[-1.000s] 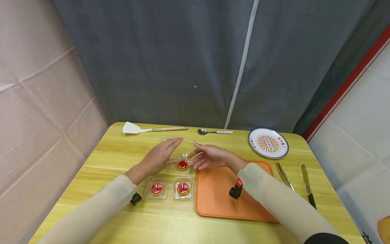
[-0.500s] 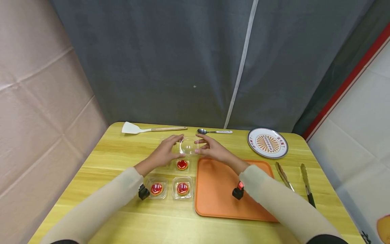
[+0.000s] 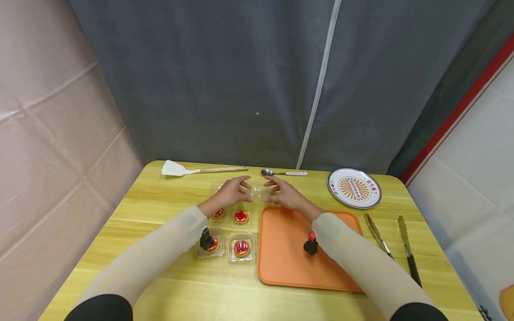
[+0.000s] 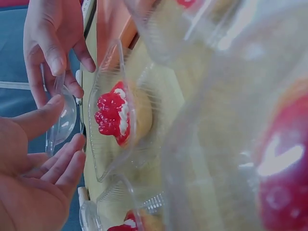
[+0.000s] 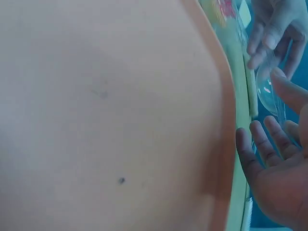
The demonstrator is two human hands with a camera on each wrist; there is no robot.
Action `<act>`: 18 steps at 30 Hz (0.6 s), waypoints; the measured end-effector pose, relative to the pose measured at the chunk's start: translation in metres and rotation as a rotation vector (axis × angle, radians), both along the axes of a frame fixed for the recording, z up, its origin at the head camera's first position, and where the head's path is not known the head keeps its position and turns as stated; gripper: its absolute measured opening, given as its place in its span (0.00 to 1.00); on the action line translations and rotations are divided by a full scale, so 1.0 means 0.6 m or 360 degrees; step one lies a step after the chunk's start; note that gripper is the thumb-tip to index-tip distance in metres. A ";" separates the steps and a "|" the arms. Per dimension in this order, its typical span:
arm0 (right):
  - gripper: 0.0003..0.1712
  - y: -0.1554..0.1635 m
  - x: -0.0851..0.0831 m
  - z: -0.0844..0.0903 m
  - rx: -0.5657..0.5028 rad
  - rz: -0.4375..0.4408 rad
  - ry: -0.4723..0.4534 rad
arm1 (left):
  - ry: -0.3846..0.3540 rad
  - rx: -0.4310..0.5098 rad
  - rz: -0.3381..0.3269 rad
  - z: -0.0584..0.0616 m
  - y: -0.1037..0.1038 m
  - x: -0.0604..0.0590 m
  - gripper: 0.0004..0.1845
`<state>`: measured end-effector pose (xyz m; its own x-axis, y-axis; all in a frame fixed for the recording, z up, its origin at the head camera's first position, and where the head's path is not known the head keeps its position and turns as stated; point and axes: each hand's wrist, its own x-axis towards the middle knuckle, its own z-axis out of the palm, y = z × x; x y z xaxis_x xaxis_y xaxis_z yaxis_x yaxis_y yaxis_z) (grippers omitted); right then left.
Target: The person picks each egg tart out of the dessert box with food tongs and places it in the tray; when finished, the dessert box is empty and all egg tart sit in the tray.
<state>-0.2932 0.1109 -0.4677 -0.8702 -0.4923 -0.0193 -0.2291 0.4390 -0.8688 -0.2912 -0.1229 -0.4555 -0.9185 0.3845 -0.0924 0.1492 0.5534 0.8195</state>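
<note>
A clear domed plastic lid (image 3: 258, 191) is held between both hands above the far part of the table. My left hand (image 3: 233, 191) pinches its left edge, thumb on the near side. The opposite edge is gripped by my right hand (image 3: 284, 193). In the left wrist view the lid (image 4: 66, 118) stands tilted, its dome facing the tarts. Just in front of the hands, a red-topped tart (image 3: 241, 217) with white cream sits in an uncovered clear box. Another tart (image 3: 218, 214) is partly hidden behind my left wrist.
Nearer me are two more boxed tarts, one (image 3: 241, 248) in plain view and one (image 3: 213, 244) partly covered by the left wrist camera. An orange tray (image 3: 297, 263) lies to the right. Around are a spatula (image 3: 205, 170), spoon (image 3: 283, 173), plate (image 3: 354, 188) and tongs (image 3: 377, 234).
The hands have come together around the lid, raised it off the middle tart's box and shifted it slightly right. My left forearm now covers part of the left-hand tarts.
</note>
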 end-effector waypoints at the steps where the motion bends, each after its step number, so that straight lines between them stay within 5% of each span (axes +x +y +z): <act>1: 0.46 0.002 -0.004 -0.004 0.0006 -0.0004 -0.0014 | -0.0020 -0.0013 0.0017 0.000 0.002 -0.002 0.44; 8: 0.46 0.009 -0.022 -0.020 0.0053 -0.0072 -0.0129 | -0.0053 -0.0118 0.0078 -0.005 0.011 -0.014 0.39; 18: 0.46 0.005 -0.033 -0.027 0.0205 -0.0032 -0.0095 | -0.0110 -0.0214 0.0100 -0.012 0.013 -0.018 0.37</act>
<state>-0.3129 0.1138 -0.4840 -0.8754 -0.4647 -0.1332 -0.1687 0.5519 -0.8167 -0.3017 -0.1148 -0.4624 -0.9300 0.3063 -0.2033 0.0564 0.6654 0.7443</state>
